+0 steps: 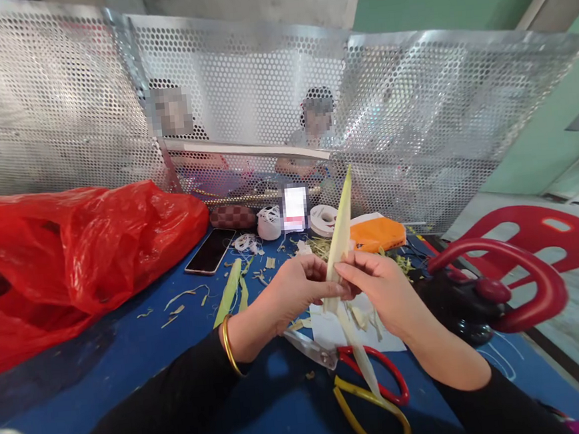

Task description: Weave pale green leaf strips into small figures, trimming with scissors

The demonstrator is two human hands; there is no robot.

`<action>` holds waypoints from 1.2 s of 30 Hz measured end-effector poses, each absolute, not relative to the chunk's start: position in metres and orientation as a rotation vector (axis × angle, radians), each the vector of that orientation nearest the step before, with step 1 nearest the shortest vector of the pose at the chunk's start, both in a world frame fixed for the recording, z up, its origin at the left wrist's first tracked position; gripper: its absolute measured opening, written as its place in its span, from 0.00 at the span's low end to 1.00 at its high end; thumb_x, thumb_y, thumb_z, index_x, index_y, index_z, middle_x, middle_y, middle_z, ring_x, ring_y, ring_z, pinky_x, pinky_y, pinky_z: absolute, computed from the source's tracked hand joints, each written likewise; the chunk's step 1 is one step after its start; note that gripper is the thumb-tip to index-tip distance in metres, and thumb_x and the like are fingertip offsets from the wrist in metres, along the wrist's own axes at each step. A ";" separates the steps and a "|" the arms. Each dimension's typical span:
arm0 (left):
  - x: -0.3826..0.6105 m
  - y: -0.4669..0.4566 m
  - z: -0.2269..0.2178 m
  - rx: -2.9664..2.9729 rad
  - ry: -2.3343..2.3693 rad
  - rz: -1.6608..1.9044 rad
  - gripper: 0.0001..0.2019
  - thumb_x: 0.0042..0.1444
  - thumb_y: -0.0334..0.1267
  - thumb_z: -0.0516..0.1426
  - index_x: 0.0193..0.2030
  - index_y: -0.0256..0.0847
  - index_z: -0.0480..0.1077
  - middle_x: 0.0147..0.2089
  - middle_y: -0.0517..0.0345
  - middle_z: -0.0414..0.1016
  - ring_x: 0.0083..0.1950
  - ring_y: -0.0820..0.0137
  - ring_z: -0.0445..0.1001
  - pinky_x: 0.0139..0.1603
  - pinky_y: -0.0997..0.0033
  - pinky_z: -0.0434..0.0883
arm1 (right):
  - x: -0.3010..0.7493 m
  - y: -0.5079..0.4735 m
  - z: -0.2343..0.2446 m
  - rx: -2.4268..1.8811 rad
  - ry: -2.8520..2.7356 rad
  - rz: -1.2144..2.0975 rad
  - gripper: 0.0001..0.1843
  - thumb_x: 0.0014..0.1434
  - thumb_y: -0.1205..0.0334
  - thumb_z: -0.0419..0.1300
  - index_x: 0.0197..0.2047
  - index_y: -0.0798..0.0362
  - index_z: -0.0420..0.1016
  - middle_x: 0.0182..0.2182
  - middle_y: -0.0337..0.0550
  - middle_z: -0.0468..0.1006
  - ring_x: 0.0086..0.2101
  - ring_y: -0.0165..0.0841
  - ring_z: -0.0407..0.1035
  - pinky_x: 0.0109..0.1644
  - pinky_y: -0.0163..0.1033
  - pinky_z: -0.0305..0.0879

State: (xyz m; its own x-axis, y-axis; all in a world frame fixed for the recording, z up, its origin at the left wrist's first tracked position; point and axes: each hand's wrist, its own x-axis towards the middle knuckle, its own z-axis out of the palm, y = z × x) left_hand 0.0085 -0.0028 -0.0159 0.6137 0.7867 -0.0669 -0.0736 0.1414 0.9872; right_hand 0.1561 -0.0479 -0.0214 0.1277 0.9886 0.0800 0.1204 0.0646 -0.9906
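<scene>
Both my hands hold a long pale green-yellow leaf strip [341,229] upright above the blue table [130,363]. My left hand [295,290], with a gold bangle on the wrist, pinches the strip from the left. My right hand [382,286] pinches it from the right at the same height. The strip's pointed tip rises above my fingers, and its lower end hangs down over scissors [367,385] with red and yellow handles lying on the table. A white sheet [328,327] with leaf scraps lies under my hands.
A big red plastic bag [72,261] fills the left. A phone [210,251], tape rolls [270,222], an orange object [377,234] and leaf strips [230,290] lie behind. A red-handled black pot [476,296] stands right. Two people sit behind the perforated metal screen [412,114].
</scene>
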 end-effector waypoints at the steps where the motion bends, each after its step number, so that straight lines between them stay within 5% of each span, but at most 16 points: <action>1: 0.009 -0.002 -0.015 1.296 0.711 0.709 0.09 0.39 0.33 0.66 0.29 0.37 0.73 0.26 0.60 0.72 0.27 0.73 0.69 0.29 0.74 0.63 | 0.158 -0.048 -0.021 -1.289 -1.225 1.005 0.12 0.55 0.54 0.62 0.28 0.55 0.73 0.20 0.36 0.70 0.22 0.28 0.64 0.27 0.35 0.62; 36: 0.007 0.003 -0.013 1.229 0.791 0.803 0.01 0.47 0.30 0.61 0.28 0.35 0.73 0.27 0.57 0.74 0.25 0.74 0.73 0.31 0.72 0.71 | 0.154 -0.046 -0.023 -1.266 -1.180 1.027 0.12 0.53 0.54 0.65 0.28 0.54 0.71 0.22 0.36 0.73 0.24 0.28 0.67 0.30 0.35 0.65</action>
